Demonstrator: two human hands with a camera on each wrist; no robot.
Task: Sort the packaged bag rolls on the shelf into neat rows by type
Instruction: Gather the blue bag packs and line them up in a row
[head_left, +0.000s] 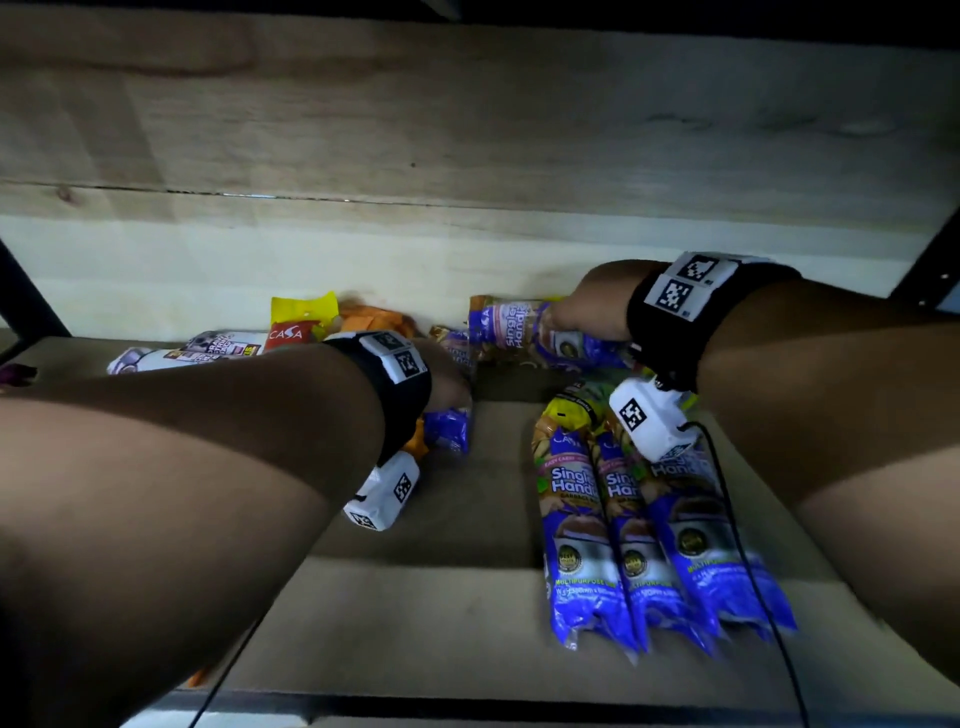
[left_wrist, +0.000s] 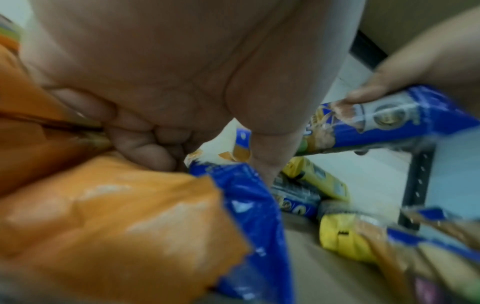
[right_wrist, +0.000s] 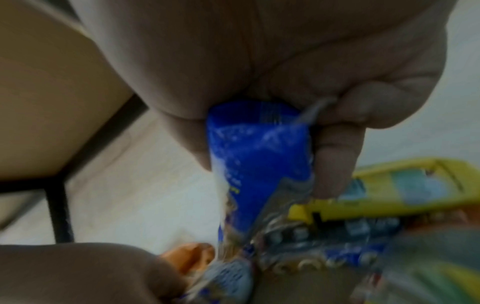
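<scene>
The blue packs at five o'clock are glossy printed plastic film with crinkled, crimped ends that catch the light. The orange pack, at seven o'clock in the left wrist view, is shiny plastic too, wrinkled with pale glare spots. The shelf under them looks like matt brown cardboard, smooth and dull. The back wall at twelve o'clock is pale wood with visible grain and a knot. The shelf's frame post is dark, matt, perforated metal. The wristbands look like black cloth.

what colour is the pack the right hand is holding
Mostly blue, clearest in the right wrist view, where the right hand grips the pack.
</scene>
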